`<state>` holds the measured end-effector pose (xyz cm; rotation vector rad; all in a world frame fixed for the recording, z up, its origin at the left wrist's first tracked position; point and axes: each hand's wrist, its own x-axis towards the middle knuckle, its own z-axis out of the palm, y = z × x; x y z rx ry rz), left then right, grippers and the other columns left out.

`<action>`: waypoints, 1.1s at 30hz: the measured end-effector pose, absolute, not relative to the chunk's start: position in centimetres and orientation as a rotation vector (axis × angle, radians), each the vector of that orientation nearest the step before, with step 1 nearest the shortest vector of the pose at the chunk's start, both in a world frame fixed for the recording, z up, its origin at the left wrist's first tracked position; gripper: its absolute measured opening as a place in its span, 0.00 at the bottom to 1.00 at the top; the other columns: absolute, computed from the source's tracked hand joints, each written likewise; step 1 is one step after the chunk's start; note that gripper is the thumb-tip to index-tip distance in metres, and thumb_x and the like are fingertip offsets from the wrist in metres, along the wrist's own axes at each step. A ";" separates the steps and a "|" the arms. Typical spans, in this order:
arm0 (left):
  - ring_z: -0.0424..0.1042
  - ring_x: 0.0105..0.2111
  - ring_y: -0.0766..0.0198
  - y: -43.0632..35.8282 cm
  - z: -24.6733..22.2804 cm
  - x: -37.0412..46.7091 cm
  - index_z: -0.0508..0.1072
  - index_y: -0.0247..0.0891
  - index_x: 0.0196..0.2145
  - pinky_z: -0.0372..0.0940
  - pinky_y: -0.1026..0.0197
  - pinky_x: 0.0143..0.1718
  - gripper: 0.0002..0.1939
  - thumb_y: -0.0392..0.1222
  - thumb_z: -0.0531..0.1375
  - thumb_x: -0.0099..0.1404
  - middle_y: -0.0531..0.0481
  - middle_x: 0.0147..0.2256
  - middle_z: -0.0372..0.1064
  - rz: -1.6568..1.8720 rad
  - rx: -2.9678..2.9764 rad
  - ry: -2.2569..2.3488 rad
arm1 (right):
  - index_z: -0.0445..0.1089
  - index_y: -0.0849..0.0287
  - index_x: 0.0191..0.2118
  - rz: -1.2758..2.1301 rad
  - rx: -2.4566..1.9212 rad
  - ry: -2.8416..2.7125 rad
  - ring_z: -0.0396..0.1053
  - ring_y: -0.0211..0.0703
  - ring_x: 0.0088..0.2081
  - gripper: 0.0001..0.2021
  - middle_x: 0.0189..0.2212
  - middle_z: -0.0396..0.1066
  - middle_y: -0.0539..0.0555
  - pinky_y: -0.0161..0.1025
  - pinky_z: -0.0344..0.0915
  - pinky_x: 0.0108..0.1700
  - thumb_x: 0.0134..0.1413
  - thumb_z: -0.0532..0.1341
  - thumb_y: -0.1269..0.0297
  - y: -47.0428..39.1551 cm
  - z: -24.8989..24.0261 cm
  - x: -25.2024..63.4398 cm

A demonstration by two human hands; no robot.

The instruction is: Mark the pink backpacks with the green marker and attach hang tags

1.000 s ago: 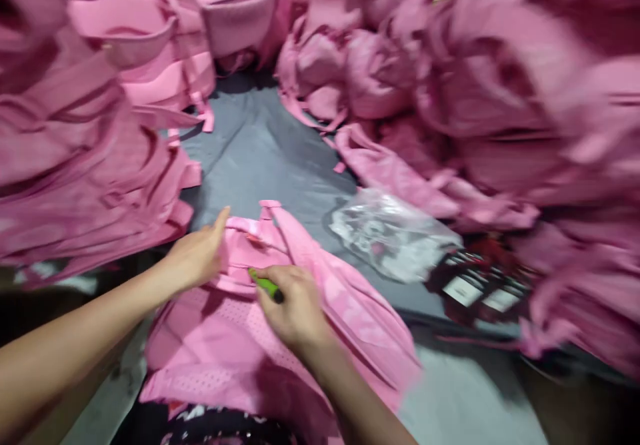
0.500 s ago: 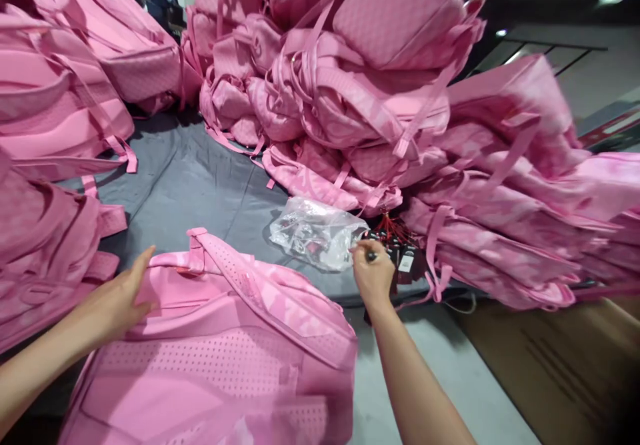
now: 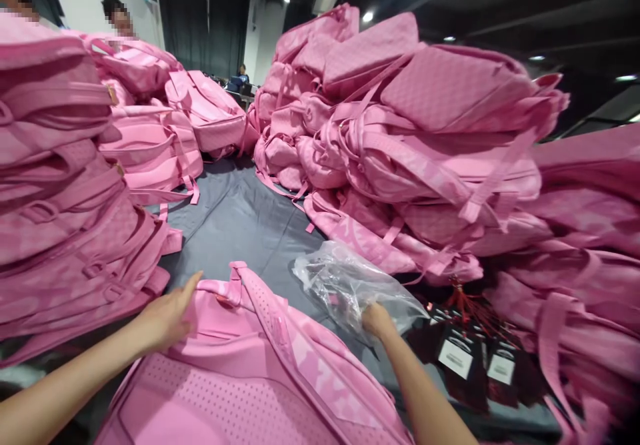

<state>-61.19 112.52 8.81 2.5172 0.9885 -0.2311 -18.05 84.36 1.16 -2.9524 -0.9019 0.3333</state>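
Observation:
A pink backpack (image 3: 240, 392) with a perforated back panel and a patterned strap lies in front of me. My left hand (image 3: 173, 315) rests at its upper left edge, thumb and fingers stretched out and apart. To the right of the backpack's top, my right hand (image 3: 377, 318) is inside a crumpled clear plastic bag (image 3: 333, 275), its fingers hidden by the film and the bend of the hand. Small pale pieces show faintly in the bag. Beside it lies a bunch of dark hang tags (image 3: 463, 358) with white barcode labels and red strings (image 3: 460, 302).
A dark grey cloth (image 3: 235, 212) covers the table. Stacked pink backpacks stand at the left (image 3: 75, 232), and a tall heap of pink backpacks (image 3: 450, 98) rises behind the plastic bag and on the right. People are in the background at the upper left.
My right hand has gone from beside the tags into the plastic bag, which has spread open around it. My left hand stays at the backpack's edge. The view has tilted up and shifted.

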 end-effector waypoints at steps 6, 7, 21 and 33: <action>0.75 0.46 0.54 112.3 9.0 -61.4 0.41 0.36 0.69 0.65 0.62 0.41 0.46 0.36 0.57 0.56 0.38 0.47 0.73 -0.181 2.524 0.980 | 0.76 0.63 0.41 0.144 -3.051 -1.123 0.75 0.52 0.38 0.12 0.37 0.76 0.65 0.39 0.62 0.34 0.59 0.55 0.72 83.4 2.4 -19.9; 0.75 0.46 0.54 112.3 9.1 -61.4 0.42 0.36 0.69 0.65 0.62 0.41 0.46 0.36 0.57 0.55 0.37 0.47 0.73 -0.165 2.524 0.977 | 0.75 0.63 0.41 0.092 -3.051 -1.186 0.75 0.53 0.38 0.14 0.37 0.75 0.66 0.40 0.62 0.34 0.59 0.52 0.75 83.1 2.6 -20.6; 0.75 0.40 0.47 114.1 7.9 -61.7 0.41 0.33 0.70 0.63 0.58 0.36 0.45 0.47 0.55 0.61 0.39 0.42 0.72 -0.195 2.601 0.923 | 0.72 0.63 0.47 -0.529 -3.013 -1.091 0.66 0.52 0.54 0.17 0.53 0.70 0.63 0.43 0.66 0.50 0.55 0.52 0.79 76.1 8.5 -26.7; 0.63 0.24 0.70 101.3 12.6 -57.2 0.68 0.36 0.31 0.57 0.67 0.26 0.09 0.44 0.61 0.60 0.55 0.24 0.65 0.227 1.565 0.283 | 0.67 0.54 0.59 -0.513 -1.657 -1.762 0.73 0.49 0.51 0.22 0.54 0.71 0.63 0.44 0.74 0.46 0.60 0.57 0.73 85.7 15.6 -42.6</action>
